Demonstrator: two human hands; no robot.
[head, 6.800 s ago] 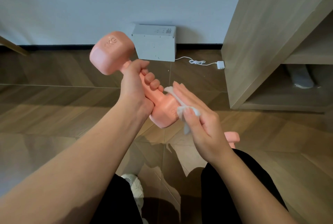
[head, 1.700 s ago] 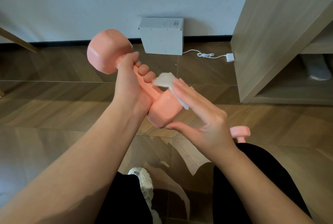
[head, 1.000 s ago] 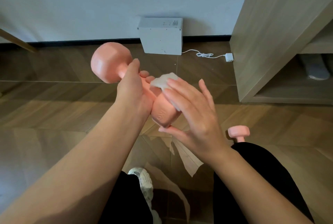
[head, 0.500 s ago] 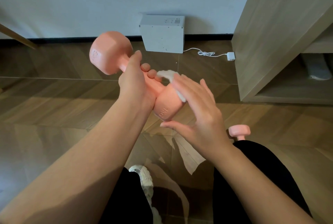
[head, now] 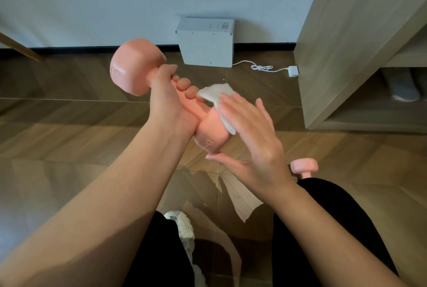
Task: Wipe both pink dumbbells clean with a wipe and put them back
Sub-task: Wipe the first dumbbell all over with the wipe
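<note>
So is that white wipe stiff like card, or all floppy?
Probably floppy: the wipe bends around the end of the dumbbell under the right hand. It is likely very light too, since flat fingers alone pin it there.

The floor point(head: 69, 136) bears a dumbbell point(head: 303, 166) just right of the right hand point(head: 256, 148), with a box point(head: 205, 44) and cable point(head: 261, 67) beyond it.

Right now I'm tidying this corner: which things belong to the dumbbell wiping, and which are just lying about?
Job: held pink dumbbell, white wipe, second pink dumbbell on floor.
Lying about: white box, white cable, grey shoe.
</note>
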